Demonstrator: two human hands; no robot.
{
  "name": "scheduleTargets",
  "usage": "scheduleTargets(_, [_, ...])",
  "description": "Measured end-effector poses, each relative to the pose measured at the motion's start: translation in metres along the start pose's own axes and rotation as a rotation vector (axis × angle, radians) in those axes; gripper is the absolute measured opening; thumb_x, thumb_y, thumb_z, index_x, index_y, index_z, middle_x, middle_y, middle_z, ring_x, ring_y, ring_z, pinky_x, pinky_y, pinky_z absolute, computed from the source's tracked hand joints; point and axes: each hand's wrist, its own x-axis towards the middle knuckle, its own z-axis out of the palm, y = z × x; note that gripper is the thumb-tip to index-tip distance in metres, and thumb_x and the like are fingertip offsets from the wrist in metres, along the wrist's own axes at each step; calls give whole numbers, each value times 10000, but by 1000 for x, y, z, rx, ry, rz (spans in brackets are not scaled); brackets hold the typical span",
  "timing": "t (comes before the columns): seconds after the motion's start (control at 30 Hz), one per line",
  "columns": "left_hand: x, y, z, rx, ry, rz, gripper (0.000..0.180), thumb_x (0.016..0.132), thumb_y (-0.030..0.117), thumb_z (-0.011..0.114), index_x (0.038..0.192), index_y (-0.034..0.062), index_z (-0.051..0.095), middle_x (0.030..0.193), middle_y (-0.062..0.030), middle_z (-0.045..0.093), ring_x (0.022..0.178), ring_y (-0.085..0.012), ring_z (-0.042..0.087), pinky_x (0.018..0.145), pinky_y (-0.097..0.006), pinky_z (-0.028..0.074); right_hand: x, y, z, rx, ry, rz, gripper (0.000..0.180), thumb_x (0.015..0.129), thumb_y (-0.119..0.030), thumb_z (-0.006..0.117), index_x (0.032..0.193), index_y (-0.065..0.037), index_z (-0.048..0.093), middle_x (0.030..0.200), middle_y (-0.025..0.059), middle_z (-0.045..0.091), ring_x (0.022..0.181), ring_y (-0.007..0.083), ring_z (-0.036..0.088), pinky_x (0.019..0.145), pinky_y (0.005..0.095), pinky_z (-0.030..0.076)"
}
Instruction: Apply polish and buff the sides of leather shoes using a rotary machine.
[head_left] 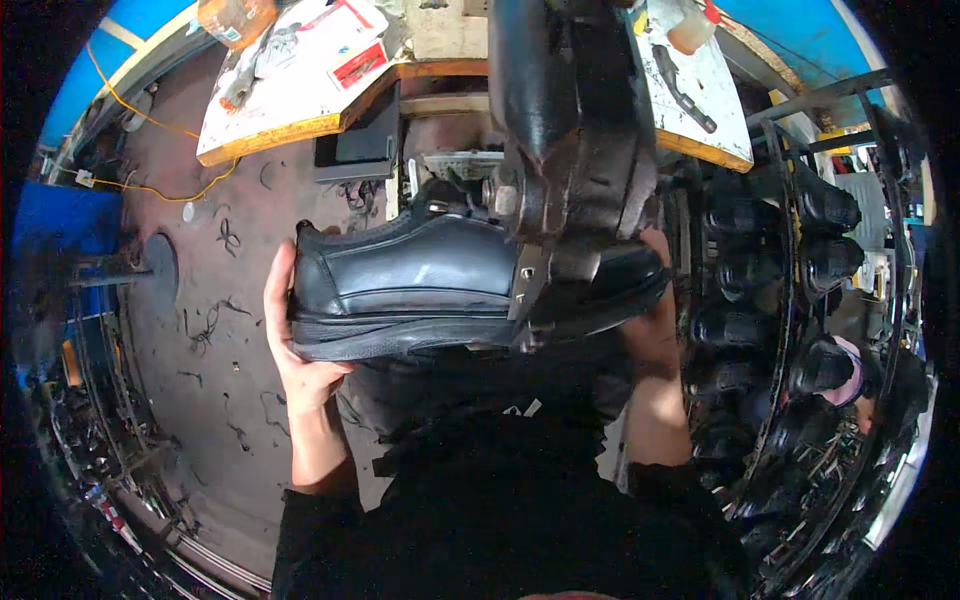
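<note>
The left hand [300, 345] grasps the heel of a black shoe [420, 290] at 9 o'clock; the right hand [650, 315] grips its toe at 3 o'clock, under a dark machine [575, 150].

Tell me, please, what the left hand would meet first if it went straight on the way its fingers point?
The left hand already cups the shoe's heel; going on up the picture, it would likely meet the workbench edge, though depth is unclear.
</note>
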Motion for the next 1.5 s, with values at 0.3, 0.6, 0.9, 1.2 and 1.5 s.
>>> scheduleTargets(0.3, [0, 14, -17, 480, 74, 263, 1099, 758, 388, 907, 1580, -18, 303, 1633, -248, 313, 1480, -367, 385, 1218, -479, 308, 12, 13, 17, -125, -151, -268, 652, 848, -247, 829, 1360, -20, 496, 1346, 197, 627, 1266, 296, 605, 1101, 429, 453])
scheduleTargets(0.6, [21, 73, 98, 1229, -514, 377, 769, 778, 407, 856, 1393, 48, 564, 1425, -159, 581, 1417, -391, 466, 1228, -631, 101, 0, 2, 40, -283, -140, -203, 760, 780, -355, 880, 1383, -52, 530, 1341, 153, 636, 1266, 317, 610, 1092, 416, 460])
scheduleTargets(0.9, [44, 42, 103, 820, -591, 178, 531, 670, 160, 931, 1132, 27, 706, 1152, -142, 711, 1055, -317, 692, 974, -473, 496, -5, -17, 39, -369, -180, -228, 753, 803, -380, 846, 1388, -51, 505, 1315, 206, 619, 1229, 364, 609, 1048, 428, 481])
scheduleTargets(1.2, [24, 7, 94, 433, -436, 30, 552, 629, 71, 935, 1127, -12, 714, 1124, -115, 719, 1060, -238, 662, 959, -356, 484, -10, 105, 62, 99, -205, -114, 1201, 614, -198, 988, 1580, -84, 284, 1610, 176, 317, 1487, 346, 322, 1197, 464, 318])
scheduleTargets(1.5, [-1, -25, 85, 81, -341, -51, 583, 702, 34, 923, 1214, -39, 654, 1239, -140, 698, 1086, -196, 675, 947, -328, 522, -14, 155, 73, 980, -460, 253, 935, 898, -69, 760, 1621, -162, 175, 1582, 114, 372, 1427, 227, 426, 1176, 380, 383])
